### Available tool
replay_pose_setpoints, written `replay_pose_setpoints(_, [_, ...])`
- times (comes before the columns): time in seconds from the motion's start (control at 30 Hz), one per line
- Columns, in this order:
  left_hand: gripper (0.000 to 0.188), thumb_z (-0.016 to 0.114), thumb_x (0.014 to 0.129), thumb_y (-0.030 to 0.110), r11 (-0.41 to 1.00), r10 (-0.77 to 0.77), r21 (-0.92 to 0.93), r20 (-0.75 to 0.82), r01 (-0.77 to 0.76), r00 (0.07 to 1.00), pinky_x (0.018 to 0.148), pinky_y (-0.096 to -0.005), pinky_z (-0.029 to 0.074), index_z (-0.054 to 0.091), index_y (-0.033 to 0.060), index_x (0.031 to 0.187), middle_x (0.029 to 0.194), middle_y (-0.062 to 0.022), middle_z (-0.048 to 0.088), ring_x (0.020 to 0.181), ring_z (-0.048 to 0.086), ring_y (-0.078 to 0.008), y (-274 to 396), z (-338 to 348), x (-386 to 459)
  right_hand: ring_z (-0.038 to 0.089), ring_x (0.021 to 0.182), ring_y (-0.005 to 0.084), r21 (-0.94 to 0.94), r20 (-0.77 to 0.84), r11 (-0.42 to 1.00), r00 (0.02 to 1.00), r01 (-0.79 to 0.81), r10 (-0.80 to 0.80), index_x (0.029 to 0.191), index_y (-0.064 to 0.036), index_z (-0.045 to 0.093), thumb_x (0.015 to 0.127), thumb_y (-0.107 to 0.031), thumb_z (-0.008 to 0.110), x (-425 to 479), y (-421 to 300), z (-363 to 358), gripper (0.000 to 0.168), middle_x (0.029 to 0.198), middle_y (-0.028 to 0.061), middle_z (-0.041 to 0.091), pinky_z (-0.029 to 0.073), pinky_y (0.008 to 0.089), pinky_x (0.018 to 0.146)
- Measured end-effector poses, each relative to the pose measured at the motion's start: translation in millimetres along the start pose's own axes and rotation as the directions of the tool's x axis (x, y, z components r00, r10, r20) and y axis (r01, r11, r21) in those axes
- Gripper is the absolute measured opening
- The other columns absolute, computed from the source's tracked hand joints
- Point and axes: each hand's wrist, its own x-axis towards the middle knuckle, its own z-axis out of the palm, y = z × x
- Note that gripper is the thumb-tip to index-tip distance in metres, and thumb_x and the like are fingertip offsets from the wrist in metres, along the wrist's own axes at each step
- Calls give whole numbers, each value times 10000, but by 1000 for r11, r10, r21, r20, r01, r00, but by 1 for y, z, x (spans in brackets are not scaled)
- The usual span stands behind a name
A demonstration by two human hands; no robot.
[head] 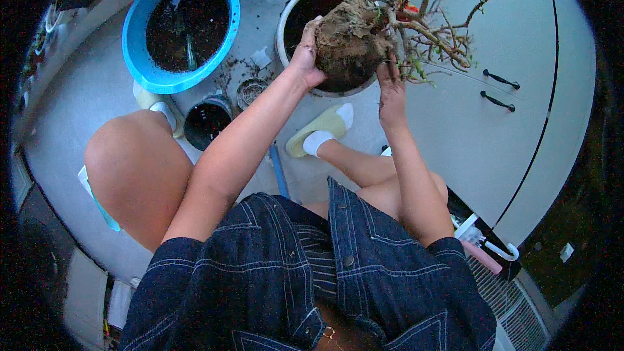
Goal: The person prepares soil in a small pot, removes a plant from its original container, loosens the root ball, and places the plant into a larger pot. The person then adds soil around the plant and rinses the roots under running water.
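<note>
Between my two hands is a woody plant (429,29), tipped on its side with its bare branches and small green leaves pointing right. My left hand (308,56) grips the soil-caked root ball (348,34) from the left. On the other side, my right hand (391,85) supports it near the base of the stems. Under the root ball stands a round white-rimmed pot (283,34) with dark soil inside, partly hidden by the plant. A bit of red shows behind the branches.
A blue basin (134,53) of dark soil, with something shiny in it, stands at upper left. Below it are a small black pot (207,124) and a round mesh-like dish (251,92). A blue stick (279,170) lies by my feet. Cabinet doors with black handles (501,79) are at right.
</note>
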Motion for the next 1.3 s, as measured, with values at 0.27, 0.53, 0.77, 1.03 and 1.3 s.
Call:
replay_pose_setpoints(0.27, [649, 518, 858, 551, 968, 212, 128, 56, -218, 976, 1041, -455, 377, 424, 149, 1359, 1356, -80, 484, 1222, 486, -259, -23, 0, -14, 500, 1139, 179, -93, -67, 996, 998, 6, -12, 1329, 1, 403, 863, -133, 673, 11, -7, 23, 555, 1277, 93, 511, 407, 310, 967])
replay_pose_setpoints(0.53, [725, 671, 788, 287, 929, 278, 223, 103, -295, 955, 1050, -452, 375, 298, 195, 1403, 1375, -80, 407, 1273, 413, -267, -17, -8, -19, 537, 1035, 162, -174, -134, 984, 989, 41, -65, 1239, -39, 514, 826, -284, 730, 33, -14, 19, 526, 1144, 53, 583, 419, 319, 930])
replay_pose_setpoints(0.77, [816, 708, 749, 238, 893, 278, 313, 181, -323, 944, 1071, -456, 348, 259, 165, 1427, 1405, -99, 374, 1287, 400, -280, -17, -8, -18, 565, 1038, 145, 351, -83, 927, 981, -134, 173, 1121, -85, 538, 885, -204, 655, 45, -31, 23, 289, 1112, 39, 591, 462, 320, 903])
replay_pose_setpoints(1.03, [868, 840, 658, 294, 372, 563, 856, 99, -359, 821, 993, -342, 401, 378, -12, 1327, 1247, -152, 526, 1154, 513, -237, -17, 1, -6, 578, 979, 154, 361, -229, 930, 960, -72, 163, 1045, -81, 557, 887, -191, 643, 50, -23, 36, 211, 1047, 49, 602, 478, 322, 857])
replay_pose_setpoints(1.3, [809, 812, 643, 446, -44, 677, 982, 166, -186, 717, 960, -379, 426, 518, -52, 1209, 1203, -228, 543, 1103, 547, -334, -14, 19, -12, 571, 947, 184, 203, -447, 972, 873, -114, 196, 1113, -63, 547, 903, -237, 611, 36, -20, 64, 280, 1058, 63, 594, 463, 343, 852])
